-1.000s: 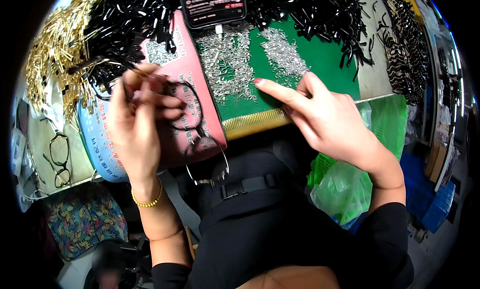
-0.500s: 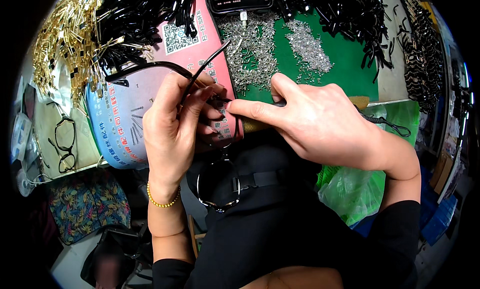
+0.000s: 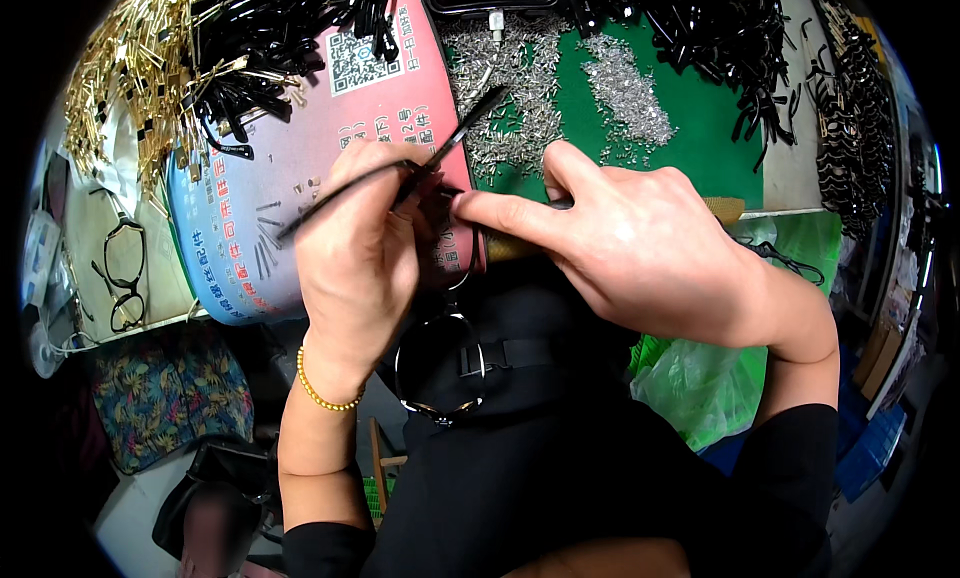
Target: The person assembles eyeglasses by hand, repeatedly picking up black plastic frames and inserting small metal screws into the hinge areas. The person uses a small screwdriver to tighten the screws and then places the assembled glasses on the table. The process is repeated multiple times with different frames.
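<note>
One slim, glossy black temple (image 3: pixel 377 170) has swung down across the left hand (image 3: pixel 360 243), suggesting the thin-rimmed eyeglasses (image 3: pixel 465 128) pinched there are being turned; their rims dangle below that grip. The right hand (image 3: pixel 640 243), just beside, hides whatever it holds. Yellow mesh edging (image 3: pixel 508 247) bounds the grip's lower right; bare green mat (image 3: pixel 575 83) opens up-right.

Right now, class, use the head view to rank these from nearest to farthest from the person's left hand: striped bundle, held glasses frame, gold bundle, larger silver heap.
1. Held glasses frame: in the left hand itself.
2. Larger silver heap: beyond it, to the right.
3. Gold bundle: upper left.
4. Striped bundle: far right.
</note>
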Available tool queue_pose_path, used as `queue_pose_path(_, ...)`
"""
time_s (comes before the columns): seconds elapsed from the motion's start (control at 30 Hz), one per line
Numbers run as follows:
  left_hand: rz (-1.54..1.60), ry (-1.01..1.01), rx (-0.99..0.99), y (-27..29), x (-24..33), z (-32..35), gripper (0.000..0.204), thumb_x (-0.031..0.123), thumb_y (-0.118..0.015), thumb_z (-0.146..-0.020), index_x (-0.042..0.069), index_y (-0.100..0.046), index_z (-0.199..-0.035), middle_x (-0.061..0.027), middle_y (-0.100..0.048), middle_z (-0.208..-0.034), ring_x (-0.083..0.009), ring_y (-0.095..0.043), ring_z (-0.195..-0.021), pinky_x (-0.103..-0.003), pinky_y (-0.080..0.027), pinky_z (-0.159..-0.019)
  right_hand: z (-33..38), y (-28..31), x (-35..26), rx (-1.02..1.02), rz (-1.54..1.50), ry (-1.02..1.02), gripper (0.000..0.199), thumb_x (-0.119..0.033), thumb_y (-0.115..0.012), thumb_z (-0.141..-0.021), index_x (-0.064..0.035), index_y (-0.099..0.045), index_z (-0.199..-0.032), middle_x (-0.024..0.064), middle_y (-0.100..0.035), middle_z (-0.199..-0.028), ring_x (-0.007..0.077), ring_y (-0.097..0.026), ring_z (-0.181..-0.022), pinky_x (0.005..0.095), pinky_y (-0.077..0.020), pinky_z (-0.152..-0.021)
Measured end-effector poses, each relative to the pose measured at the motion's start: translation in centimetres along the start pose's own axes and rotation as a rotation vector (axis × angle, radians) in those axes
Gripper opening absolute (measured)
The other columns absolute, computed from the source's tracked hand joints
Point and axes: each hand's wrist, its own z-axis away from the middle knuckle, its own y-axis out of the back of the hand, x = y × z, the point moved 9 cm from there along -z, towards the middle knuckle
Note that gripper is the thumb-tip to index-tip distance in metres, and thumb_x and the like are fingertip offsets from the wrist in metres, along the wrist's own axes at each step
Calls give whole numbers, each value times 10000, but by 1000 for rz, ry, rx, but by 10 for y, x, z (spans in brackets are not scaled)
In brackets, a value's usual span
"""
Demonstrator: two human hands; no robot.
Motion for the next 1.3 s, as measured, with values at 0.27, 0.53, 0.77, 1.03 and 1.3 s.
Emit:
queue_pose_path(0.27,166,178,-43,-4,-14,2,72,14,-551,-1020,12,-611,-1059,-3,-626,-767,-24,-563,-617,-171,-436,-512,-3,4,-1,165,35,1,606,-79,-636,-818,-296,-594,-1382,98,-512,-871,261,-647,-673,377,-512,-496)
queue_pose_path(0.53,289,256,43,-2,-17,5,82,-66,-614,-938,-12,-642,-993,-44,-620,-816,-79,-594,-595,-233,-473,-520,-4,6,-12,268,294,39,572,-112,-659,-789,-330,-638,-1317,44,-508,-858,178,-605,-655,304,-516,-513)
queue_pose_path(0.77,255,215,2,-3,-16,3,104,-83,-618,-915,-17,-637,-992,-56,-592,-794,-104,-587,-581,-251,-467,-527,-8,8,-16,343,422,154,484,-181,-659,-810,-304,-638,-1278,10,-535,-904,136,-576,-664,262,-503,-533)
queue_pose_path(1.03,252,230,-50,-6,-16,1,154,-15,-516,-1019,-2,-618,-1134,-26,-670,-870,-30,-585,-636,-167,-472,-526,-11,9,-5,300,250,56,427,-176,-690,-861,-170,-574,-1272,41,-536,-930,184,-602,-695,315,-506,-558)
queue_pose_path(1.3,273,-86,444,36,-9,-35,338,98,-488,-1069,6,-556,-1387,-130,-685,-1198,-97,-690,-819,-224,-566,-659,42,24,36,182,119,-291,397,-122,-680,-897,-224,-616,-1276,72,-538,-942,271,-631,-698,378,-507,-554)
